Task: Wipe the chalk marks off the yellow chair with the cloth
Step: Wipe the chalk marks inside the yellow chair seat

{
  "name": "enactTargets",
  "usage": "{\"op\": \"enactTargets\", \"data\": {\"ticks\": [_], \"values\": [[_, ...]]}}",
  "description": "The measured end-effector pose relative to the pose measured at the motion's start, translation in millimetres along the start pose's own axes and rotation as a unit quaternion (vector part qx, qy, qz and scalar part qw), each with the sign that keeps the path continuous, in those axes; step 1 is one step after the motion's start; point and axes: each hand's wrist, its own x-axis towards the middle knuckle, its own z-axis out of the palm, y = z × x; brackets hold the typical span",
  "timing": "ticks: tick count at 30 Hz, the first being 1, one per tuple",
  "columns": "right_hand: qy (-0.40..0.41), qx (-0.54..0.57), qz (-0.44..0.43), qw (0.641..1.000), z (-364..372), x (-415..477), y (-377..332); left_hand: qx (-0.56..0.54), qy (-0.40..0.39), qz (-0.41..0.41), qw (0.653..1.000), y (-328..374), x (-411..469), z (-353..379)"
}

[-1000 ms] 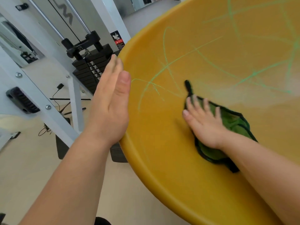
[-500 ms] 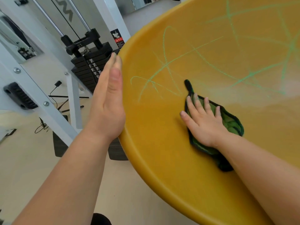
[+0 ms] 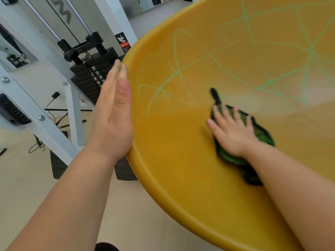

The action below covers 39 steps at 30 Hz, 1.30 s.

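I've R hand [image 3: 233, 134] flat on cloth [image 3: 263, 137], grip released, pressing it into chair [image 3: 181, 160]. L hand [image 3: 112, 120] flat against its side, grip released too.

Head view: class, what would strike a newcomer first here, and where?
The big yellow chair fills the right of the frame, green chalk marks scrawled across its upper part. Below them the right hand presses a green cloth flat on the seat; the left hand lies open against the chair's left rim. A black weight stack stands behind, upper left.
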Motion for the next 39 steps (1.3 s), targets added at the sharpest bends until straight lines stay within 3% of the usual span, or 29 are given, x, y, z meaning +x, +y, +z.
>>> {"op": "enactTargets", "data": {"ticks": [3,5,10,13,15,17,19,22,24,28,31,33,35,37,39], "values": [[0.001,-0.016,0.077,0.997,-8.6,2.7,23.8,0.061,0.004,0.003,0.998,1.3,-3.4,0.4],[-0.018,0.056,0.078,0.995,-8.8,-1.9,-3.5,0.058,0.004,0.007,0.998,1.5,-4.7,0.7],[-0.099,0.237,-0.212,0.943,-9.2,-51.1,-120.1,0.077,-0.002,0.025,0.997,2.0,-6.2,0.6],[-0.085,0.221,-0.265,0.934,-9.6,-55.2,-113.4,0.100,-0.016,0.037,0.994,1.7,-7.7,-2.1],[-0.070,0.123,-0.228,0.963,-3.9,-33.4,-77.9,0.129,-0.031,0.049,0.990,0.6,-7.7,-5.4],[-0.029,0.024,-0.097,0.995,-1.5,-9.2,-29.9,0.158,-0.048,0.060,0.984,-0.1,-8.6,-9.5],[0.014,-0.051,0.035,0.998,-3.5,5.2,16.5,0.180,-0.065,0.066,0.979,-1.0,-9.3,-14.2],[0.007,-0.001,0.090,0.996,-12.9,12.7,32.0,0.199,-0.088,0.072,0.973,-1.8,-5.0,-21.0],[-0.028,0.083,0.018,0.996,-7.9,24.7,-11.8,0.190,-0.106,0.070,0.974,-1.4,6.6,-25.8],[-0.037,0.161,-0.252,0.953,5.9,6.4,-120.0,0.118,-0.114,0.027,0.986,-4.3,51.8,-26.7],[-0.030,0.203,-0.336,0.919,-1.5,-30.5,-111.6,0.039,-0.098,-0.033,0.994,0.3,72.8,-18.5],[0.009,0.126,-0.298,0.946,-3.0,-14.2,-77.6,0.050,-0.084,-0.032,0.995,4.6,71.9,-13.6],[0.030,0.067,-0.185,0.980,-4.8,24.1,-49.8,0.093,-0.089,-0.009,0.992,6.6,65.0,-12.0],[0.050,0.097,-0.081,0.991,-13.4,56.0,-38.7,0.129,-0.098,0.010,0.987,5.2,62.7,-13.4],[0.065,0.138,-0.076,0.985,-18.8,66.8,-50.3,0.144,-0.105,0.012,0.984,4.4,63.8,-14.2]]}}
